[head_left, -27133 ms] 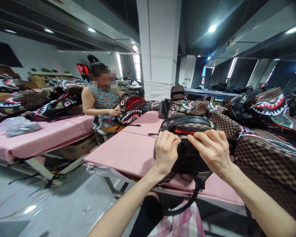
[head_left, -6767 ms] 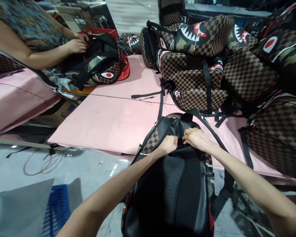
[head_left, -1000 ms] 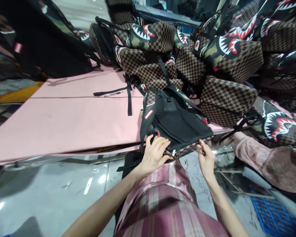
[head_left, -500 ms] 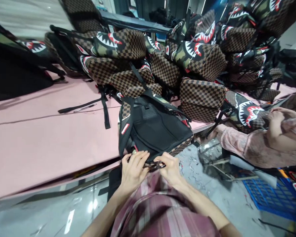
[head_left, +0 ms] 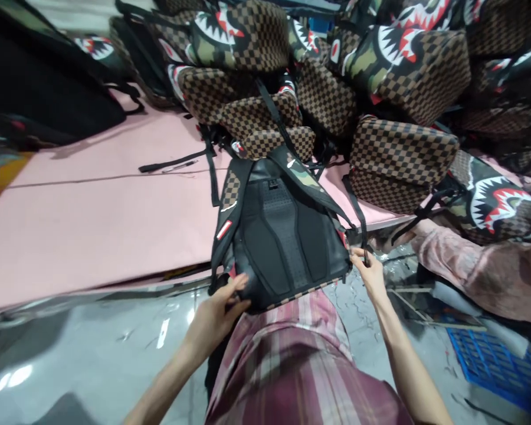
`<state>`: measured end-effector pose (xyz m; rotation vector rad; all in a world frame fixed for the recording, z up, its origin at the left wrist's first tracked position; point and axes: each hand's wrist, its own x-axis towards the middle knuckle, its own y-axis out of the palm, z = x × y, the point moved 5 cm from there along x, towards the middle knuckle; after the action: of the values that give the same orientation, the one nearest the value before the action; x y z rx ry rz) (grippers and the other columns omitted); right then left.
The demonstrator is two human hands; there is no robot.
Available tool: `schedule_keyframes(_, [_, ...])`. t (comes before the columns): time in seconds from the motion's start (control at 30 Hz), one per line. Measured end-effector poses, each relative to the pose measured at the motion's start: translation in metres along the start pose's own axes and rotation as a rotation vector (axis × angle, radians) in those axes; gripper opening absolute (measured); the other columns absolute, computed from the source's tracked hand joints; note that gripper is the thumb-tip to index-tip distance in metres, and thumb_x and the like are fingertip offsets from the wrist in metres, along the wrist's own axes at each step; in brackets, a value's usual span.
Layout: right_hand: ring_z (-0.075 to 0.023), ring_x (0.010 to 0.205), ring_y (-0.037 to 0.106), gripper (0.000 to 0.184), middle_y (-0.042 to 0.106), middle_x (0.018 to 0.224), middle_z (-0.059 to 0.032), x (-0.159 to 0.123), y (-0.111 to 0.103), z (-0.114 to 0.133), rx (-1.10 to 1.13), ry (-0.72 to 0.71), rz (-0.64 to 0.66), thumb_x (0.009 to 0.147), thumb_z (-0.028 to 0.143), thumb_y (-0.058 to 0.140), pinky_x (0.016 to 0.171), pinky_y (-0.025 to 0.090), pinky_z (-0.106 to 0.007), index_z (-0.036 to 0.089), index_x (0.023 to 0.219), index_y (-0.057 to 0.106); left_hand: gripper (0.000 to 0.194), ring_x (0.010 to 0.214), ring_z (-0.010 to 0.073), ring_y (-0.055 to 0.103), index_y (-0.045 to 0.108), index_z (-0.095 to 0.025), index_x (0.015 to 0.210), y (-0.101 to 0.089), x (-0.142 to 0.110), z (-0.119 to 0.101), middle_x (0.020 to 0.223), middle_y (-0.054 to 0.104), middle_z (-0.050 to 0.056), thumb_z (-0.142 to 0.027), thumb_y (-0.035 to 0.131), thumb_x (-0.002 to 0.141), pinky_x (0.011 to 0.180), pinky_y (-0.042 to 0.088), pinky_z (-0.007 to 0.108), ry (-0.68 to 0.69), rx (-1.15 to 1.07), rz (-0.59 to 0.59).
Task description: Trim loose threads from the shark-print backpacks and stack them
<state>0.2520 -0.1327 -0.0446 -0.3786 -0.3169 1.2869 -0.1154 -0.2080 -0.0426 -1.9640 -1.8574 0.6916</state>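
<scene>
A backpack [head_left: 287, 242] lies with its black padded back panel facing up, its near end overhanging the table edge toward my lap. Its shoulder straps spread to both sides, and brown checks show along the near edge. My left hand [head_left: 223, 307] is closed on the lower left corner, thumb and fingers pinching it. On the opposite side, my right hand [head_left: 369, 273] grips the lower right corner beside a hanging black strap [head_left: 361, 221]. A small dark thing shows at the right fingers, too blurred to name.
Checked backpacks with shark-mouth prints [head_left: 248, 35] are piled along the back of the pink table [head_left: 115, 236]. A pen-like thing [head_left: 180, 166] lies near loose straps. At right are a co-worker's sleeve [head_left: 446, 248] and a blue crate [head_left: 491, 366] on the floor.
My hands have moved apart from the middle of the near edge to the backpack's two lower corners. The backpack has turned squarer to me and come nearer. The view has shifted.
</scene>
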Motion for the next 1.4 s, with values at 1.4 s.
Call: schedule_keyframes(1.4, [-0.0207, 0.077, 0.065, 0.048, 0.068, 0.099, -0.0074, -0.039, 0.138, 0.117, -0.554, -0.491, 0.466, 0.082, 0.050, 0.049, 0.066, 0.047, -0.030, 0.020, 0.120, 0.053, 0.016, 0.079, 0.0159, 0.060, 0.071, -0.024, 0.090, -0.033, 0.062, 0.030, 0.085, 0.063, 0.000, -0.028, 0.066, 0.075, 0.070, 0.043, 0.027, -0.222, 0.175, -0.301])
